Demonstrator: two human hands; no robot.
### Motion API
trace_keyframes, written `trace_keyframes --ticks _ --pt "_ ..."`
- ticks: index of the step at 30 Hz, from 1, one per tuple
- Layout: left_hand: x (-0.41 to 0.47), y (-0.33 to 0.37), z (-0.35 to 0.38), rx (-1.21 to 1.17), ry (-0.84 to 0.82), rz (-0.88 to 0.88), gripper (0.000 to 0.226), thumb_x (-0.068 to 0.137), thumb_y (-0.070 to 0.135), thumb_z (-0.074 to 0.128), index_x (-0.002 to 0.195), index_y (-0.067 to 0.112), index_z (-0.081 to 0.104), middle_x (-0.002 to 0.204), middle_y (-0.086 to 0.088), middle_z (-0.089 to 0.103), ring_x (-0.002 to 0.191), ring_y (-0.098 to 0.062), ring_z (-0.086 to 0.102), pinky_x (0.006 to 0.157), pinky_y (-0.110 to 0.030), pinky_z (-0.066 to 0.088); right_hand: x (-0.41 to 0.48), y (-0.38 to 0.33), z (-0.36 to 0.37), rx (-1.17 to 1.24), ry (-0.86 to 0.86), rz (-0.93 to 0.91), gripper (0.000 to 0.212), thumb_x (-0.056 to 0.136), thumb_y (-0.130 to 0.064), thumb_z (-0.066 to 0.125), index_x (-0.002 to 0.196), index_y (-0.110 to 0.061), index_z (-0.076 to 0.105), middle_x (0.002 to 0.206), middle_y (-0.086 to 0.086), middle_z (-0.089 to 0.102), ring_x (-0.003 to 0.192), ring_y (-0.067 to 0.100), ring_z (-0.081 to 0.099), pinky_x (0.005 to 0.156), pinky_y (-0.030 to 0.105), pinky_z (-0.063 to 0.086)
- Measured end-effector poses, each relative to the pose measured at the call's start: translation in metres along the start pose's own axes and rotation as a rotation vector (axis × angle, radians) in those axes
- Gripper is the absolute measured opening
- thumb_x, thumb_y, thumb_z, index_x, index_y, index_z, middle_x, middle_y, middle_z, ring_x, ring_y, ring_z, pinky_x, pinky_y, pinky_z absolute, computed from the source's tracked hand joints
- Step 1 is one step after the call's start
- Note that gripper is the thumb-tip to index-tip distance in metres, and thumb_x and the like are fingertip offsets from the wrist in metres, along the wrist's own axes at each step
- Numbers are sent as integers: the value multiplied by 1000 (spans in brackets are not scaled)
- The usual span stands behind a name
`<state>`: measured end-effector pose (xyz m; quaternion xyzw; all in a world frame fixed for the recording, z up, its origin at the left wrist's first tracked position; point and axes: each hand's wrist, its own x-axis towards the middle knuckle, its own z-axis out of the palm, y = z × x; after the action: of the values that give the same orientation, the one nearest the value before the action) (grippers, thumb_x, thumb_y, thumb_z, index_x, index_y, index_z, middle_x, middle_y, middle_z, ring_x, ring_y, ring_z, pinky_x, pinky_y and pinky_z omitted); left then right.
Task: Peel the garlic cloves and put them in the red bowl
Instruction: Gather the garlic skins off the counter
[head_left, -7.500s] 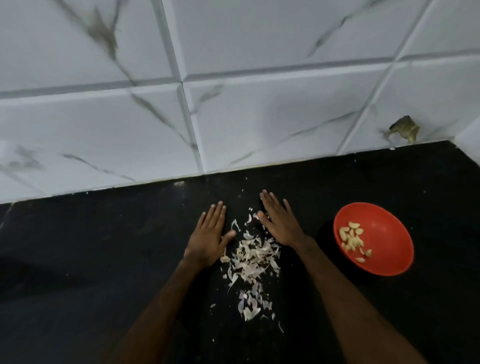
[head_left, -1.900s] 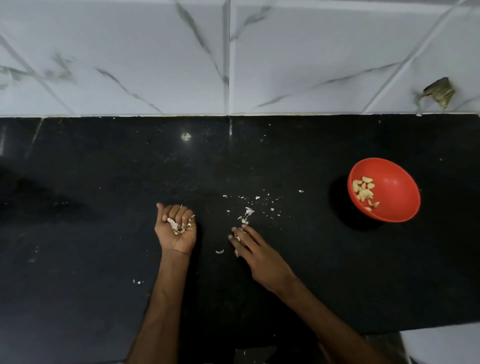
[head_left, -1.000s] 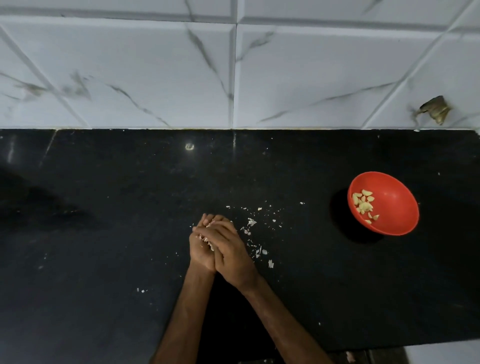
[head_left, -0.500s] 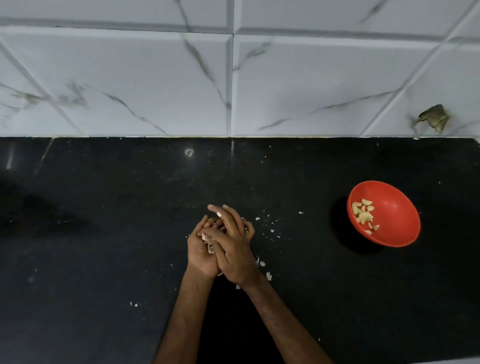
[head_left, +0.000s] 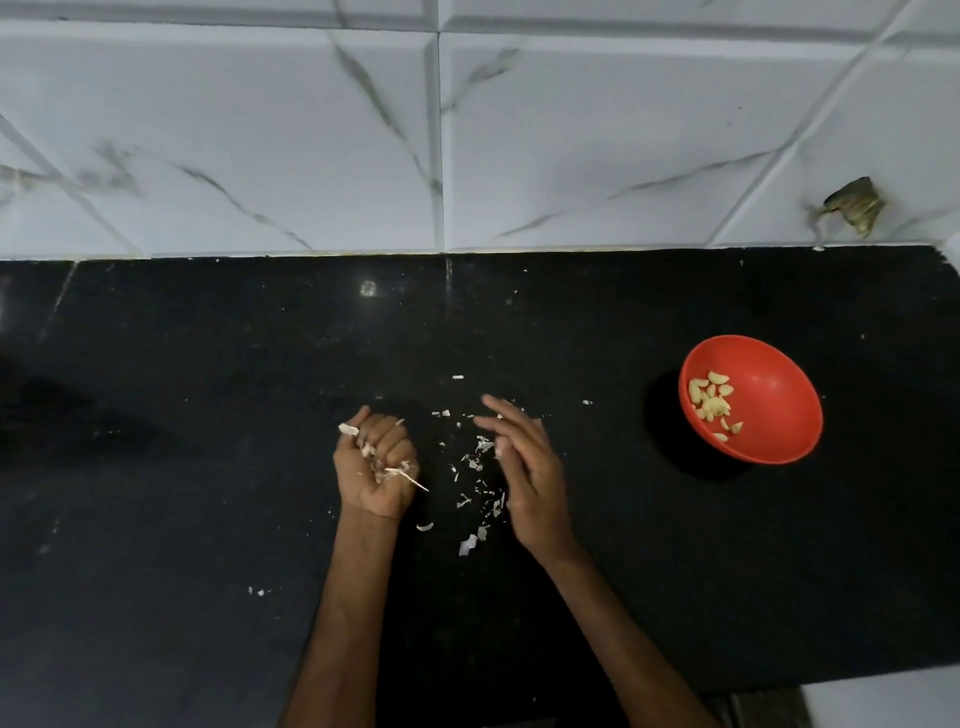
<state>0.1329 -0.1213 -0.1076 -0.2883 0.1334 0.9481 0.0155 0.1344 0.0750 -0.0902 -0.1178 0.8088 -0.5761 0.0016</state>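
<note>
The peeling looks about finished: a small heap of peeled garlic cloves (head_left: 710, 401) lies inside the red bowl (head_left: 779, 415), which stands on the black desk (head_left: 208, 441) well to the right of both hands, and no unpeeled clove shows anywhere. What is left seems to be tidying up. The left hand (head_left: 375, 467) has its fingers (head_left: 387, 439) curled tight round a wad of papery skins (head_left: 402, 472), with a few strands poking out. The right hand (head_left: 527, 478) hovers with its fingers (head_left: 498, 415) loosely spread and nothing plainly held. Loose scraps (head_left: 475, 462) lie scattered on the desk between the hands, waiting to be gathered.
</note>
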Motion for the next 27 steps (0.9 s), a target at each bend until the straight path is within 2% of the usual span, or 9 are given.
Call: trace_keyframes --ticks 2,4,7,9,13,17,20,23,27 --pt "-3 11 -11 -110 -63 -47 43 100 15 43 57 15 41 55 -4 35 49 -19 32 49 -33 28 -30 26 -16 -331 -30 70 50 106 -40 41 150 -17 46 165 -8 28 154 15 21 122 60 19" --pt "-9 23 -13 -206 -185 -55 43 100 13 44 57 16 40 54 -3 34 49 -19 32 49 -34 27 -66 41 -17 -690 -178 117 91 95 -74 33 163 -17 13 171 2 -5 157 21 -6 124 58 6" --pt "-13 39 -22 -353 -295 -72 43 100 11 43 58 15 41 55 -5 35 50 -19 32 50 -29 23 -80 36 21 -863 -272 109 115 77 -96 27 162 -25 -7 168 12 -18 155 29 -17 123 53 -7" --pt "-14 50 -28 -360 -328 -76 42 100 12 42 58 15 41 55 -7 35 50 -20 32 50 -28 22 -55 25 54 -891 -231 61 106 83 -92 26 162 -28 -5 169 13 -16 156 30 -15 123 54 -8" --pt "-10 51 -30 -342 -380 -76 44 101 15 42 57 15 39 54 -5 35 50 -19 33 51 -34 28 20 29 79 -897 -113 83 78 103 -62 30 163 -20 3 170 9 -12 157 25 -8 126 56 4" --pt "-7 57 -35 -313 -394 -94 45 102 17 41 57 15 39 54 -4 36 50 -18 33 51 -33 28 53 40 36 -750 -43 -65 61 106 -40 34 160 -11 25 169 5 18 156 18 12 126 54 14" --pt "-11 73 -42 -331 -432 -82 46 103 20 38 58 15 40 55 -5 36 51 -19 34 52 -33 29 61 64 -25 -773 99 152 69 105 -50 23 160 -9 22 169 8 13 157 23 8 126 49 5" --pt "-15 84 -50 -354 -449 -72 45 103 20 36 59 14 41 56 -7 37 52 -21 35 51 -27 22 78 74 -34 -893 -65 261 88 96 -62 3 160 -3 14 169 13 7 157 25 4 127 47 6" --pt "-17 88 -56 -330 -427 -54 45 103 20 36 59 14 40 57 -7 36 52 -21 35 50 -27 21 114 63 19 -812 -452 -102 79 100 -57 7 160 -8 19 169 5 10 157 18 7 127 44 11"
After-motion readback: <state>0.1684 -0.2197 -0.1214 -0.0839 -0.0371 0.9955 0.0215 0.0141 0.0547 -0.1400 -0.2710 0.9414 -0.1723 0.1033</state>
